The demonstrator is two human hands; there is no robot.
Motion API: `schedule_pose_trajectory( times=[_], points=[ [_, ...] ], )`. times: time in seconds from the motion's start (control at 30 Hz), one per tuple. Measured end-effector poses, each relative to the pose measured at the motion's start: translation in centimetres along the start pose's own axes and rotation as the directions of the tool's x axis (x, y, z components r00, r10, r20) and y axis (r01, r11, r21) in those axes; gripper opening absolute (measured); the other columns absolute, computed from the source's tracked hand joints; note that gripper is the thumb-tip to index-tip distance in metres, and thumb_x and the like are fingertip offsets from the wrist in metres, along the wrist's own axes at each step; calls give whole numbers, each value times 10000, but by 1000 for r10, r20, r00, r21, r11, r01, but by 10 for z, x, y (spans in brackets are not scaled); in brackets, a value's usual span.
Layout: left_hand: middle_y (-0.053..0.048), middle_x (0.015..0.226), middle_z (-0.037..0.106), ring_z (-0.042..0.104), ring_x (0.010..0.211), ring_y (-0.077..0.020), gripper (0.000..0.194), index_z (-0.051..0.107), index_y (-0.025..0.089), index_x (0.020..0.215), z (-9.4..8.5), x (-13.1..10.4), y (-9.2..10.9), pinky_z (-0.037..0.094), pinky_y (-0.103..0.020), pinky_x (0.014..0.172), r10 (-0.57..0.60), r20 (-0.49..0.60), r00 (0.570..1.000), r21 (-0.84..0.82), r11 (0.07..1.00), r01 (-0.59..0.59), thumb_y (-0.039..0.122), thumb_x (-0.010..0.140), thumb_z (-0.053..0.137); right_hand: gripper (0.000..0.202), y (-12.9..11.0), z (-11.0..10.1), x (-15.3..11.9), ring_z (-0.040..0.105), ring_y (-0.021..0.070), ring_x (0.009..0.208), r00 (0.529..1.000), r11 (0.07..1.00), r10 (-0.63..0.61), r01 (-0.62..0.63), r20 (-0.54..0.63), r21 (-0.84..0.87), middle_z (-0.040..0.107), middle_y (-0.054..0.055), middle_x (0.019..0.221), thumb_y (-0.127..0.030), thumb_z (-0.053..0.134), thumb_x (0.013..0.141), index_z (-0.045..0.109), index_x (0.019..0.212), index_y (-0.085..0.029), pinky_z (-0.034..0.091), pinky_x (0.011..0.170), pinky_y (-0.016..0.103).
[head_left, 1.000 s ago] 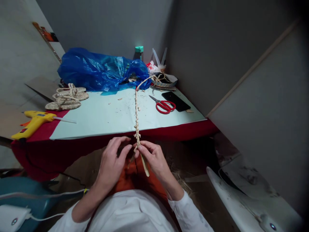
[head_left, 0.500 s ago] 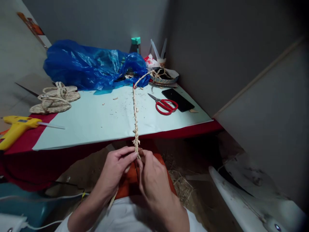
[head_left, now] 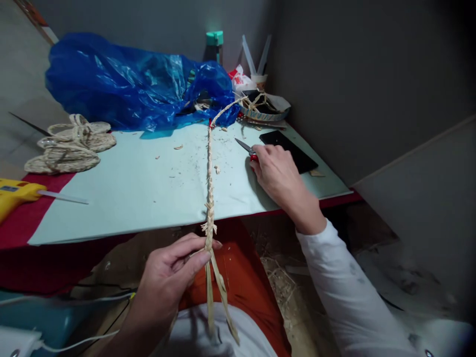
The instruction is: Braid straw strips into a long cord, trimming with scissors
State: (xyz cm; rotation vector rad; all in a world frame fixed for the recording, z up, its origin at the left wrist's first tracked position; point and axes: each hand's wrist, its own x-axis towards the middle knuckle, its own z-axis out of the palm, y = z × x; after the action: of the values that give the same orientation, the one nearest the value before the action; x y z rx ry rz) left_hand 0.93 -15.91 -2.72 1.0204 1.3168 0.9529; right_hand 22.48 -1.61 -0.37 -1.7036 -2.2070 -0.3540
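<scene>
My left hand (head_left: 171, 271) pinches a pale straw braid (head_left: 210, 191) near its lower end, between thumb and fingers. Loose flat strands (head_left: 220, 285) hang below the pinch toward my lap. From there the braid runs taut up over the table edge to the back, where it bends right by a small red spot. Over on the right of the table, my right hand (head_left: 279, 177) is closed over the red handles of the scissors (head_left: 244, 145). Their blades point up and left, and most of the handles are hidden under my fingers.
A black phone (head_left: 290, 149) lies beside my right hand. Woven straw slippers (head_left: 70, 148) and a yellow glue gun (head_left: 18, 193) are at the left. At the back stand a blue plastic bag (head_left: 122, 84), a green-capped bottle (head_left: 214, 38) and a shallow round tray (head_left: 277, 115).
My right hand has left the braid's lower end and moved up and right onto the scissors. My left hand still pinches the braid, and its loose strands now hang free in view.
</scene>
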Motion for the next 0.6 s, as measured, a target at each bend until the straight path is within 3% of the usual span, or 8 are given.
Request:
schedule_pose_trajectory(
  times=[0.07,0.17,0.33,0.47,0.6],
  points=[
    [-52,751,703,632,781,-199,250,785,205,897,2,-1,2,494,-232,625,-66,13,998,-95,993,67,336,685,760,230,1,7,9,483,266,875,995,997,-35,41,94,-61,605,157,872,-89,381,899,607,945,-84,384,777,399],
    [-16,567,611,619,776,-198,344,764,180,976,7,-3,8,488,-216,610,-144,-1,990,-225,964,140,301,654,783,221,1,8,10,471,263,876,995,994,-55,63,87,-92,583,170,913,-85,376,889,589,950,-80,371,779,391],
    [-17,740,652,565,642,-94,363,720,164,971,12,-4,14,422,-143,530,-186,-38,982,-364,918,160,222,622,803,182,4,-3,1,476,270,854,995,996,21,-13,102,-85,574,161,935,-206,431,901,574,971,-117,367,693,361],
    [21,712,611,476,529,-39,378,669,200,1000,10,-3,13,307,-104,433,-184,-13,983,-398,903,164,210,644,796,159,1,-9,-7,488,271,884,996,997,18,-12,82,-71,562,163,959,-163,427,903,561,978,-126,376,670,341],
    [29,707,588,386,474,-11,395,661,199,1009,8,-3,12,244,-101,411,-191,5,982,-404,898,177,234,642,802,134,0,-11,-12,508,271,816,989,990,105,-95,100,-101,568,163,872,-190,456,900,568,913,-118,393,644,353]
  ],
)
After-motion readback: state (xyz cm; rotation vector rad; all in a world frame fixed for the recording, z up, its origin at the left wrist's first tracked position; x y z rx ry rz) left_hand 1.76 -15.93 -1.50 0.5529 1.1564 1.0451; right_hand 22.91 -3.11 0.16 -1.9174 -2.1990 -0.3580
